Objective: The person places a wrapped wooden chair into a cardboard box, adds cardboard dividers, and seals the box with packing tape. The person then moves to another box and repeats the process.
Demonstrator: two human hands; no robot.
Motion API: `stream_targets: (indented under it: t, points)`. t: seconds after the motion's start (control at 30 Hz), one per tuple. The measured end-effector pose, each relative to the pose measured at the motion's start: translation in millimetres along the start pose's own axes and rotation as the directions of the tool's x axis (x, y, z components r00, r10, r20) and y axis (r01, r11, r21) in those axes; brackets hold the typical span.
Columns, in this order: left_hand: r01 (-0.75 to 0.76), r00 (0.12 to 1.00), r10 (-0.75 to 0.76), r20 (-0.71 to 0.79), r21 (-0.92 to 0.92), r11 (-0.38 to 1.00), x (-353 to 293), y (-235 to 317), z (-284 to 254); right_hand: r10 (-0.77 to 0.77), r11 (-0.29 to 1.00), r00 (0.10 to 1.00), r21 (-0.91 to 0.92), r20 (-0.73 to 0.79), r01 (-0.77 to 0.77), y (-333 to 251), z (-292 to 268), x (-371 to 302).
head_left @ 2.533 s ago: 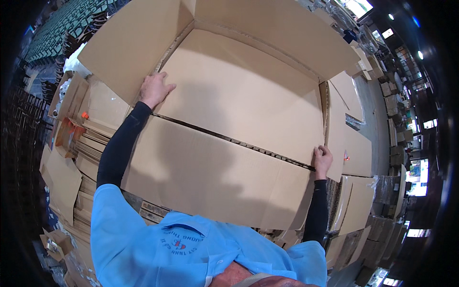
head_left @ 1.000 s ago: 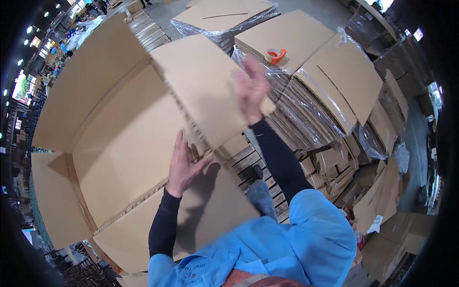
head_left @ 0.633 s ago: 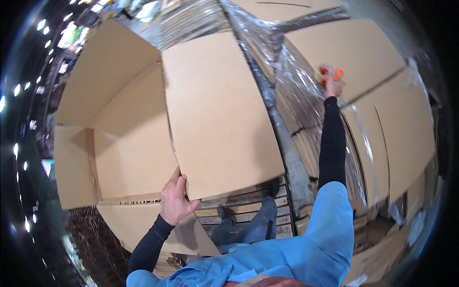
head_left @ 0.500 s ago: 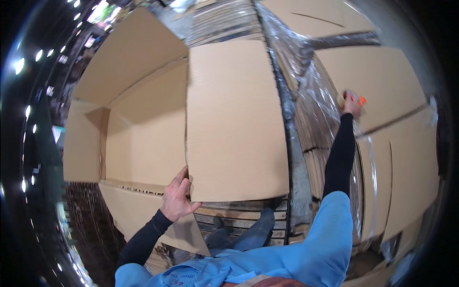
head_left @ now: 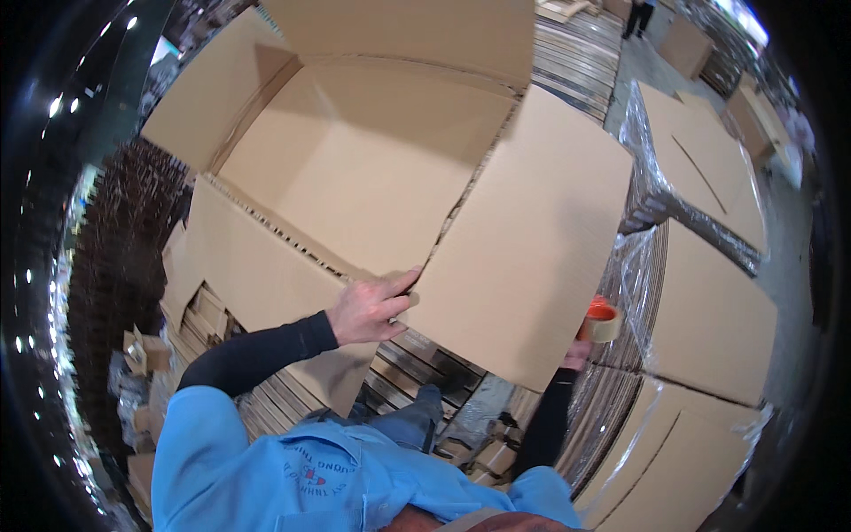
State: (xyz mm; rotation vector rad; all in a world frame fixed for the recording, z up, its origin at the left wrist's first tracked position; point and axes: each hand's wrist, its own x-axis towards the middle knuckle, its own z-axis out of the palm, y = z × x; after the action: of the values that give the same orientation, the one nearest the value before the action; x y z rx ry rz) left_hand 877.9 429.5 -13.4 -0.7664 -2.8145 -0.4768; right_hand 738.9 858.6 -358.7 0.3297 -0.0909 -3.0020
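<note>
A large open cardboard box (head_left: 355,151) stands in front of me with its flaps folded outward. My left hand (head_left: 372,308) grips the box's near corner, where the right flap (head_left: 532,230) meets the near flap (head_left: 266,257). Its fingers close over the edge at that corner. At the outer edge of the right flap, my right hand (head_left: 578,353) holds a roll of tape (head_left: 606,321) with an orange core and a pale tan outer face. The flap hides part of that hand and its fingers.
Stacks of flat cardboard (head_left: 709,310) wrapped in clear film stand on the right. Wooden slats (head_left: 390,377) lie underfoot beneath the box. A dark bundled stack (head_left: 124,257) rises on the left, near small cartons (head_left: 146,350). A person (head_left: 638,16) stands far off.
My right hand has come from above the cardboard stack to the right flap's edge, bringing the tape roll. My view has turned and shifted. My left hand stays at the box corner.
</note>
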Motion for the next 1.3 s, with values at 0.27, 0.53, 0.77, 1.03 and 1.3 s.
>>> stream_targets:
  t: [0.27,0.53,0.77,1.03,1.3]
  points:
    - [0.176,0.984,-0.178,-0.012,-0.116,0.978,-15.7,7.7,2.7,-0.007,0.946,0.999,-0.323,-0.040,-0.007,163.3,140.3,-44.4]
    - [0.180,0.721,-0.410,-0.559,-0.421,0.889,-107.6,-58.9,-42.0,0.102,0.913,0.933,-0.406,0.345,0.050,300.0,320.4,-22.5]
    - [0.495,0.061,-0.431,-0.900,-0.348,0.796,-250.2,-317.8,-196.4,0.157,0.568,0.925,-0.798,0.347,0.203,404.2,324.3,-35.2]
    - [0.122,0.057,-0.622,-0.781,-0.613,0.780,-289.9,-571.1,-320.9,0.021,0.254,0.978,-0.948,0.206,0.194,436.3,319.2,-34.1]
    - [-0.014,1.000,0.014,-0.001,0.111,0.994,-248.6,-385.6,-167.4,-0.139,0.137,0.966,-0.961,0.220,0.238,442.2,314.4,-45.2]
